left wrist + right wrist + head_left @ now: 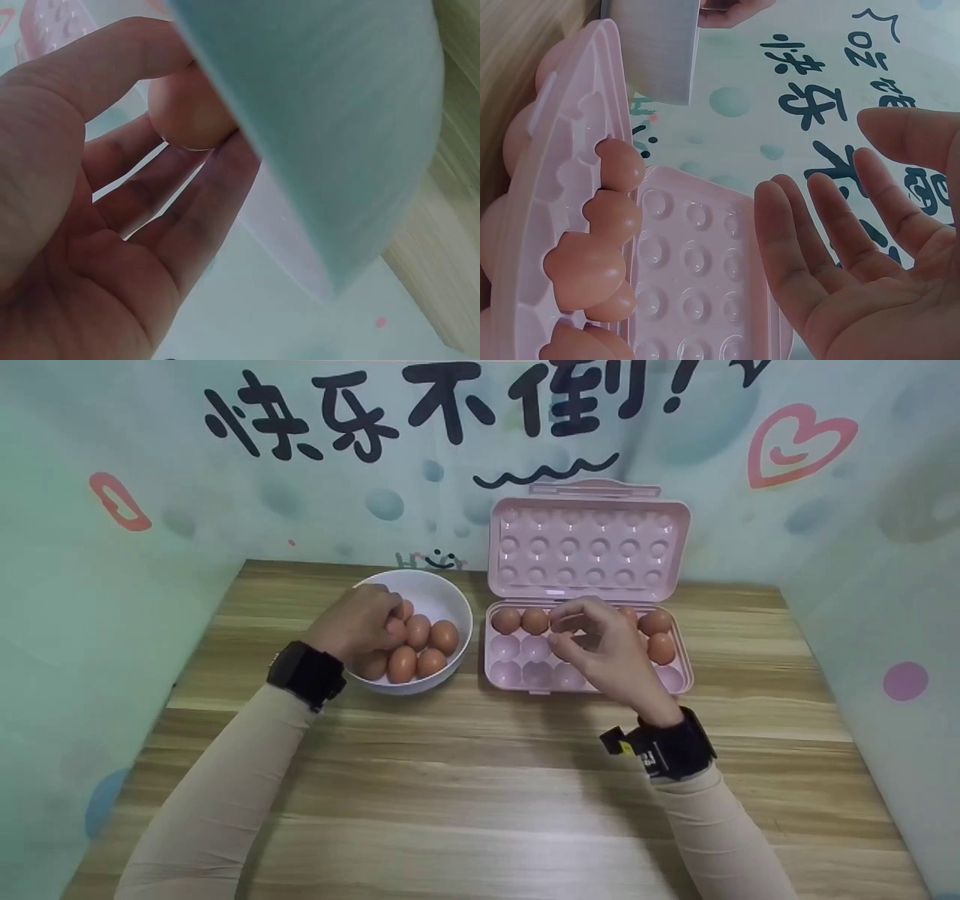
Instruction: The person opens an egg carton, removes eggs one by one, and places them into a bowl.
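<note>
My left hand [356, 622] reaches into the white bowl [444, 596], over several brown eggs [403, 664]. In the left wrist view, its thumb and fingers hold one brown egg [187, 112] at the bowl's rim, which hides part of it. My right hand [604, 645] hovers over the pink egg carton [506, 649], fingers loosely bent and apart, with nothing between them. Brown eggs [585, 270] sit in some of the carton's wells, mostly in the back row and on the right; the hand hides part of the middle.
The carton's dimpled lid [585, 547] stands raised behind its base, near the printed backdrop [330, 525]. Bowl and carton stand side by side on the wooden table [465, 780]. Printed walls [885, 607] border the table.
</note>
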A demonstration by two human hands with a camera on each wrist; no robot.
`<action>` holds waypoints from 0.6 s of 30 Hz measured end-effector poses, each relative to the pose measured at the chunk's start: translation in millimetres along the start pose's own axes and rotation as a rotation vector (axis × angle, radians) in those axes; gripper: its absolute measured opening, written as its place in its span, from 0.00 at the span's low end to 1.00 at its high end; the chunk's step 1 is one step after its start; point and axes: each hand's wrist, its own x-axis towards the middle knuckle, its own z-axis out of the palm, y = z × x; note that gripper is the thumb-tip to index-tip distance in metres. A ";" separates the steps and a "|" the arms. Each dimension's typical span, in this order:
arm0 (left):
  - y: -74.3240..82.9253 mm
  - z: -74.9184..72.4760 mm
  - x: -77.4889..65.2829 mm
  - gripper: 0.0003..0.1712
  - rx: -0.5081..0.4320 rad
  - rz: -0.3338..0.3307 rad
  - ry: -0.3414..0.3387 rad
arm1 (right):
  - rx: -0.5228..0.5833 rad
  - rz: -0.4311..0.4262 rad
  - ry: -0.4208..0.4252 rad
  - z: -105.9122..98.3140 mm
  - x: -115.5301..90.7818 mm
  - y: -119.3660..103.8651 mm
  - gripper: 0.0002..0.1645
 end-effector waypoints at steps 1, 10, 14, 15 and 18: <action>1.6 1.2 -0.4 0.07 -0.055 -0.024 -0.009 | -0.001 0.000 0.001 -0.2 -0.1 0.0 0.15; 7.0 9.1 -3.7 0.16 -0.271 -0.123 -0.043 | 0.003 -0.001 -0.003 -1.2 -0.3 1.5 0.14; 7.0 12.1 -4.2 0.19 -0.282 -0.129 -0.028 | 0.008 -0.010 -0.005 -1.8 0.4 1.6 0.13; 7.3 12.6 -4.3 0.20 -0.284 -0.135 -0.026 | 0.011 -0.010 -0.006 -1.9 0.5 1.6 0.13; 7.5 13.9 -3.9 0.23 -0.303 -0.145 -0.029 | 0.011 -0.005 -0.007 -2.4 0.4 1.5 0.14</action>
